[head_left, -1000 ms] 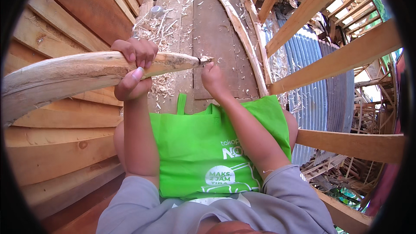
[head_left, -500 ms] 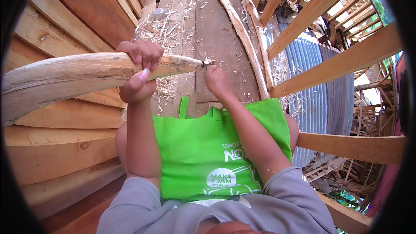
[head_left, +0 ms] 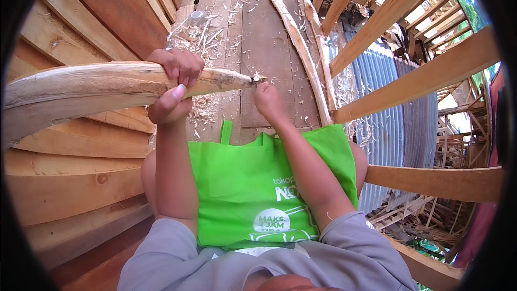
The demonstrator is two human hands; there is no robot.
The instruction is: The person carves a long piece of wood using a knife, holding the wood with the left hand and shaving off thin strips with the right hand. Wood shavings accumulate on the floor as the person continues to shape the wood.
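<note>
A long peeled wooden pole (head_left: 91, 89) runs from the left edge to a tapered tip near the centre. My left hand (head_left: 175, 83) is wrapped around it close to the tapered end. My right hand (head_left: 267, 101) is closed at the pole's tip; something small sits between its fingers, but I cannot make out what it is. A bright green cloth bag (head_left: 253, 188) lies spread over my lap beneath both forearms.
Wood shavings (head_left: 202, 35) litter the plank floor (head_left: 264, 37) ahead. Two thin stripped branches (head_left: 293, 37) lie on the planks. A plank wall (head_left: 64, 172) rises at left, a wooden railing (head_left: 431, 75) at right, with corrugated metal sheet (head_left: 396, 97) below it.
The view shifted slightly. My left hand stays gripped on the pole and my right hand stays at its tip with only small movement.
</note>
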